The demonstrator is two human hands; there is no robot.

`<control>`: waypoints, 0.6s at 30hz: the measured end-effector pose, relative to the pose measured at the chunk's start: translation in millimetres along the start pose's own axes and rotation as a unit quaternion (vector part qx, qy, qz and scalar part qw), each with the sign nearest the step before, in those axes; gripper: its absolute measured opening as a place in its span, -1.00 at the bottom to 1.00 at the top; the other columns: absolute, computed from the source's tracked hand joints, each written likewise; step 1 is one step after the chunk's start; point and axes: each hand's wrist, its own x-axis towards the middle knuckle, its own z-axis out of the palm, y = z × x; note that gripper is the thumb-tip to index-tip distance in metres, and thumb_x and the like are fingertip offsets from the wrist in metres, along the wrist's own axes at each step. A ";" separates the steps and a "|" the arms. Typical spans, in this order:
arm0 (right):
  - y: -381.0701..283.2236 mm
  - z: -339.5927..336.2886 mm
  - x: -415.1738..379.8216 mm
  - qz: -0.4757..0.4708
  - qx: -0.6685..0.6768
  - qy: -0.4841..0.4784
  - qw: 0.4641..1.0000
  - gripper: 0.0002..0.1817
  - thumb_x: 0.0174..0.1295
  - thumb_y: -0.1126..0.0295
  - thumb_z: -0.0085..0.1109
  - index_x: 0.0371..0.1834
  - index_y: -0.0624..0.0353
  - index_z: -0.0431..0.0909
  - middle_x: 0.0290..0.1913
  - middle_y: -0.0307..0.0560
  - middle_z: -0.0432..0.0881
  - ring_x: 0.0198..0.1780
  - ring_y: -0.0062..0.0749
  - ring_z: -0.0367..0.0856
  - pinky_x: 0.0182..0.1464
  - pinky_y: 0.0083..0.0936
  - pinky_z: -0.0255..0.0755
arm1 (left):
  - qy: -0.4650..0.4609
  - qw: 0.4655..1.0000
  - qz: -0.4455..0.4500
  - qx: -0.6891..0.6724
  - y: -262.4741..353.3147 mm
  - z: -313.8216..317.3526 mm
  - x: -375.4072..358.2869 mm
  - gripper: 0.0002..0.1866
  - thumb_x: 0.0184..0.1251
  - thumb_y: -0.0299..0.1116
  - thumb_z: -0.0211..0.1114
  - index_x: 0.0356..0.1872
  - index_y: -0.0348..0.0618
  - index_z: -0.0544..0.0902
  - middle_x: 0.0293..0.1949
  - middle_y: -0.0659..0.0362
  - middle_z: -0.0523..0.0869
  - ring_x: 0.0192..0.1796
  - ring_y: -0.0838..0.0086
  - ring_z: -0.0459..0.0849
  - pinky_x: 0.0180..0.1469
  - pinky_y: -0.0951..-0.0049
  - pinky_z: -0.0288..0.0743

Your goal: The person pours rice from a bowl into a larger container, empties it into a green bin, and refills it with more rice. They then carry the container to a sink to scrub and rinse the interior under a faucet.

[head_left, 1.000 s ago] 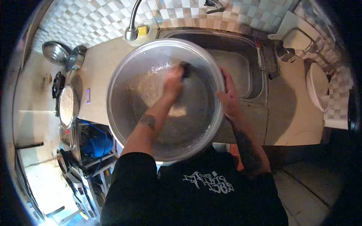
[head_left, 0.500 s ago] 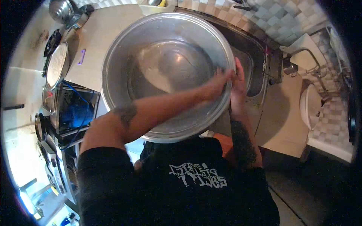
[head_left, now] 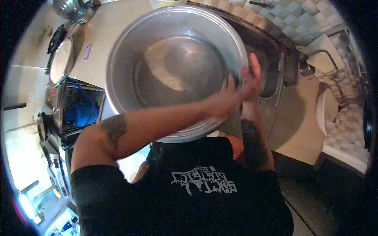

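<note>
A large round metal basin point(head_left: 145, 43) is tilted, its shiny inside showing. My left arm crosses over it from the left, and my left hand point(head_left: 226, 98) is at the inner right wall near the rim. Its fingers are smeared by motion, with a small dark patch beside them that I cannot make out. Against the outside of the right rim is my right hand point(head_left: 252, 78), fingers stretched upward and apart. The two hands overlap in view at the rim, so where they touch is unclear.
A dark sink point(head_left: 269, 80) lies behind and right of the basin. On the left counter are a purple object point(head_left: 87, 52), a round pan point(head_left: 62, 62) and metal strainers point(head_left: 66, 8). A white basin point(head_left: 326, 112) stands at the right.
My left hand has moved slightly down and back along the rim. The fingers of my right hand have spread more. The view has shifted a little.
</note>
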 end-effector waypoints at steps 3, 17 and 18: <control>-0.6 10.4 -1.8 -0.023 -0.007 0.015 1.000 -0.34 0.35 0.43 0.21 0.50 0.20 0.20 0.23 0.01 0.55 0.10 -0.38 0.58 0.20 -0.46 0.44 | -0.128 0.978 -0.157 0.047 7.2 -20.7 -87.0 -0.18 0.53 0.30 -0.45 0.59 -0.06 -0.07 0.56 -0.28 -0.10 0.58 -0.12 -0.02 0.56 -0.10 -0.15; 4.0 5.2 -3.3 -0.049 0.023 -0.021 0.998 -0.38 0.38 0.51 0.09 0.51 0.23 0.20 0.33 0.09 0.48 0.31 -0.31 0.46 0.40 -0.41 0.23 | -0.332 0.904 -0.221 0.154 2.9 -75.9 -115.1 -0.27 0.56 0.24 -0.50 0.57 0.07 0.09 0.57 -0.08 0.04 0.58 -0.05 0.04 0.58 -0.03 -0.08; 1.6 4.9 -2.5 -0.055 0.010 -0.035 0.998 -0.36 0.34 0.52 0.11 0.50 0.26 0.19 0.33 0.09 0.47 0.31 -0.30 0.46 0.40 -0.40 0.23 | -0.376 0.870 -0.255 0.192 1.4 -99.7 -128.8 -0.31 0.59 0.20 -0.46 0.56 0.05 0.11 0.56 -0.09 0.07 0.57 -0.06 0.07 0.58 -0.02 -0.06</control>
